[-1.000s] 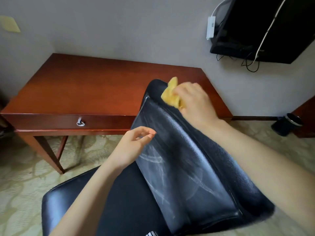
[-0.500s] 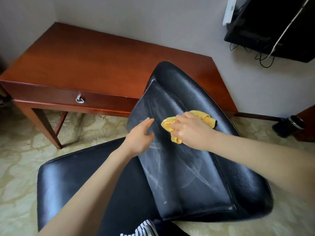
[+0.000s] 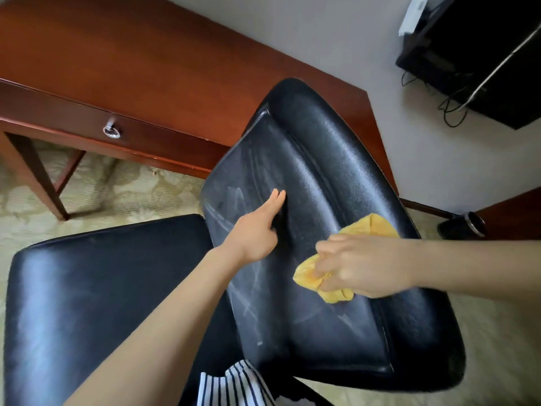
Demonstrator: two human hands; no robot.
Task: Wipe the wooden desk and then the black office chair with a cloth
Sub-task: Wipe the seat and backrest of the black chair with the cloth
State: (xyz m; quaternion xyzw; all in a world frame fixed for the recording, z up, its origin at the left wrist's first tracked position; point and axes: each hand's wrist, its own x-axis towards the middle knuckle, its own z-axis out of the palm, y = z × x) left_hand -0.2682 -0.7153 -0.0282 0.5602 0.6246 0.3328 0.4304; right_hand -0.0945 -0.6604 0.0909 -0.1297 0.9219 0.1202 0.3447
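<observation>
the wooden desk point(image 3: 146, 68) stands against the wall, its front edge just behind the black office chair point(image 3: 102, 288). the left hand point(image 3: 257, 232) lies flat on the left half of the backrest point(image 3: 322, 171), fingers straight and pressed together, likely bracing it. near the backrest's right edge the right hand point(image 3: 360, 265) curls its fingers round a bunched yellow cloth point(image 3: 319, 279), pressing it onto streaked leather. a wall television point(image 3: 483, 54) and small black bin point(image 3: 462, 227) sit well apart; nothing blocks the wiping.

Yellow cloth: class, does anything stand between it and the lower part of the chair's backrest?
Nothing visible does. The right hand presses the yellow cloth straight on the backrest; the left hand rests higher up, to the cloth's left.
</observation>
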